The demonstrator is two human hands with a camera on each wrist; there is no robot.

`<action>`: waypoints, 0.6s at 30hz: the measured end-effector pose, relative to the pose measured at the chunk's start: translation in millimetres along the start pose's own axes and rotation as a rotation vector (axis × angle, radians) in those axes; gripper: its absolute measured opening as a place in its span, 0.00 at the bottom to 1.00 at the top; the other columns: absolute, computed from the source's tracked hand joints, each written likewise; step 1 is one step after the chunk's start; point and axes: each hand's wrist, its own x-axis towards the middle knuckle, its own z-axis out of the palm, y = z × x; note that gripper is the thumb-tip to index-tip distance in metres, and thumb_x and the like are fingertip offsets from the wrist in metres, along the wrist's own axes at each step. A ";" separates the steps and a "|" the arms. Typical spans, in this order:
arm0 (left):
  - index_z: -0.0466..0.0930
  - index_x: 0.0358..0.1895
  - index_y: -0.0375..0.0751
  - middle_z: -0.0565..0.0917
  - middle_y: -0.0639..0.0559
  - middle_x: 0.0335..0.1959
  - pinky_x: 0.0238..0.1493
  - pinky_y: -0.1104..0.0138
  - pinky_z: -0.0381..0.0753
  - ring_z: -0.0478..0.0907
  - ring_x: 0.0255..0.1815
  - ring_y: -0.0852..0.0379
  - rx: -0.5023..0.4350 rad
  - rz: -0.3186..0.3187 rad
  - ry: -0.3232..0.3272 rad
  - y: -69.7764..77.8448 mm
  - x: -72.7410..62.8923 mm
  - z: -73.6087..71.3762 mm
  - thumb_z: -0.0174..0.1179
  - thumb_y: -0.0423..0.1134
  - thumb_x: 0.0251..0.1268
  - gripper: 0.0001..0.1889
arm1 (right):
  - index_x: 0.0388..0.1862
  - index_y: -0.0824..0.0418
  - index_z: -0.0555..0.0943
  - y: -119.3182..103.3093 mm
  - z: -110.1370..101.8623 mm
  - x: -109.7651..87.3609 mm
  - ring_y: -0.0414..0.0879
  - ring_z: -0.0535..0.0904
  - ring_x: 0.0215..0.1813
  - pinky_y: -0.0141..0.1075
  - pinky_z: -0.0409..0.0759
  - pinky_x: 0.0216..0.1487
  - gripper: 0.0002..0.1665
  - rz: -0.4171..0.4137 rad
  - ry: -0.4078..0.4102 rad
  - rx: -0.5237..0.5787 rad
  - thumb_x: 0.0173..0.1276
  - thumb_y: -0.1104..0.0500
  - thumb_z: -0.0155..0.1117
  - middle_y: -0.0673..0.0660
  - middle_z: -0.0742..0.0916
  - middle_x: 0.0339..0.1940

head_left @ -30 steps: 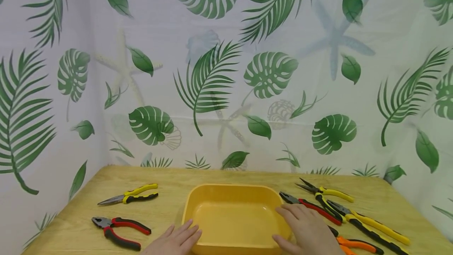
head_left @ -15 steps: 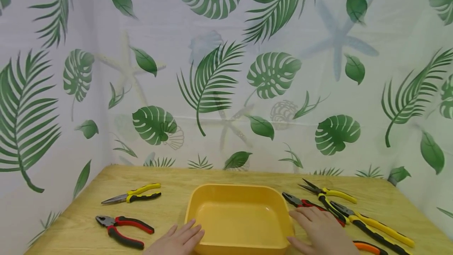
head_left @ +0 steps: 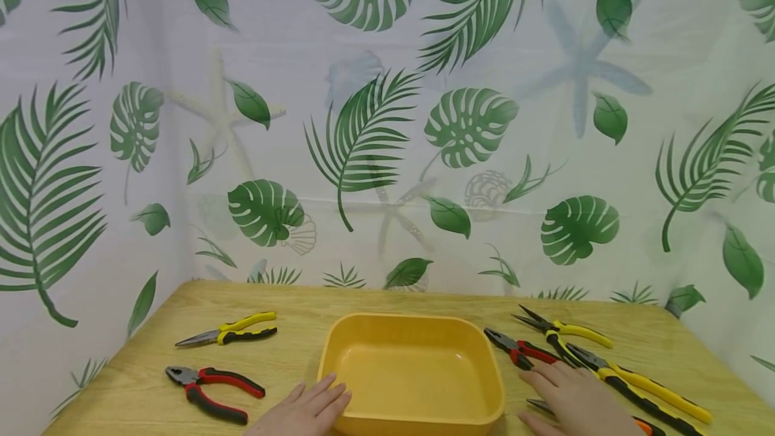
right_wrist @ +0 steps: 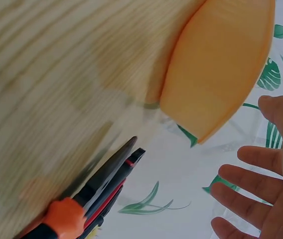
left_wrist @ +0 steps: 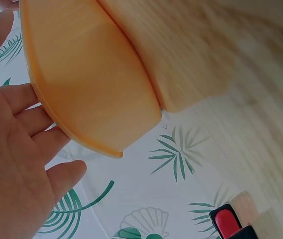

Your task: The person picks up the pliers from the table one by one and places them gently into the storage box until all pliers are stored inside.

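Observation:
A yellow plastic basin [head_left: 418, 382] stands on the wooden table in front of me. My left hand [head_left: 305, 409] rests on its left rim, fingers stretched over the edge and thumb apart, as the left wrist view shows. My right hand [head_left: 578, 399] is off the basin, fingers spread, over the tools on the right. Under and around it lie red-and-black combination pliers [head_left: 519, 350] and orange-handled pliers [right_wrist: 64, 219], both partly covered by the hand in the head view. Larger yellow-and-black pliers [head_left: 656, 392] lie just beyond it. Nothing is between the right fingers.
Yellow-and-black long-nose pliers [head_left: 554, 328] lie at the back right. On the left are another yellow-and-black long-nose pair [head_left: 225, 334] and red-and-black pliers [head_left: 212, 404]. A leaf-patterned cloth [head_left: 387, 153] hangs behind and beside the table.
My right hand has left the basin's right rim and moved right, over the pliers. The left hand stays at the left rim. The head view has shifted slightly.

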 end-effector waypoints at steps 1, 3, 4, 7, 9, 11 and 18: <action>0.61 0.64 0.37 0.64 0.43 0.62 0.51 0.44 0.62 0.55 0.65 0.48 -0.004 -0.001 -0.002 -0.1 -0.1 0.0 0.38 0.61 0.64 0.34 | 0.47 0.58 0.77 2.6 1.3 -0.4 0.51 0.74 0.43 0.51 0.72 0.41 0.33 -0.007 -0.005 -0.006 0.56 0.34 0.53 0.50 0.79 0.43; 0.61 0.64 0.37 0.65 0.43 0.62 0.51 0.44 0.63 0.56 0.64 0.48 -0.007 0.001 0.000 -0.2 -0.3 -0.5 0.38 0.61 0.64 0.34 | 0.46 0.59 0.78 7.2 3.5 -1.4 0.52 0.74 0.43 0.52 0.72 0.41 0.33 -0.007 -0.018 0.004 0.56 0.34 0.53 0.51 0.79 0.43; 0.61 0.64 0.37 0.65 0.43 0.62 0.51 0.44 0.63 0.56 0.64 0.48 -0.006 0.002 0.000 -0.1 -0.2 -0.6 0.38 0.60 0.64 0.34 | 0.46 0.59 0.78 9.2 4.6 -2.0 0.52 0.74 0.43 0.51 0.72 0.40 0.33 -0.005 -0.024 0.004 0.56 0.34 0.53 0.51 0.79 0.43; 0.62 0.63 0.36 0.66 0.43 0.61 0.50 0.44 0.64 0.57 0.64 0.47 0.007 0.017 0.017 -0.2 -0.8 -0.5 0.37 0.61 0.64 0.34 | 0.46 0.59 0.77 14.9 7.9 -4.0 0.52 0.74 0.42 0.51 0.73 0.38 0.33 0.007 -0.048 0.011 0.57 0.33 0.52 0.51 0.79 0.43; 0.62 0.63 0.36 0.66 0.43 0.61 0.49 0.44 0.64 0.57 0.64 0.47 0.011 0.022 0.024 0.0 -1.1 -0.8 0.36 0.61 0.64 0.35 | 0.45 0.59 0.78 16.9 9.4 -6.5 0.51 0.74 0.41 0.49 0.73 0.37 0.33 0.002 -0.043 0.002 0.57 0.33 0.51 0.50 0.79 0.42; 0.62 0.63 0.36 0.66 0.43 0.61 0.49 0.44 0.64 0.57 0.64 0.47 0.013 0.024 0.026 0.1 -1.5 -0.7 0.36 0.61 0.64 0.35 | 0.45 0.58 0.78 19.2 10.7 -8.3 0.50 0.74 0.40 0.46 0.74 0.35 0.33 -0.015 -0.033 -0.024 0.57 0.33 0.50 0.49 0.79 0.40; 0.62 0.63 0.36 0.66 0.43 0.61 0.50 0.45 0.64 0.58 0.63 0.47 0.012 0.021 0.029 0.8 -3.1 -1.8 0.36 0.61 0.64 0.35 | 0.44 0.58 0.78 26.3 14.2 -10.0 0.46 0.74 0.37 0.43 0.74 0.32 0.33 -0.046 -0.039 -0.103 0.57 0.32 0.49 0.48 0.79 0.38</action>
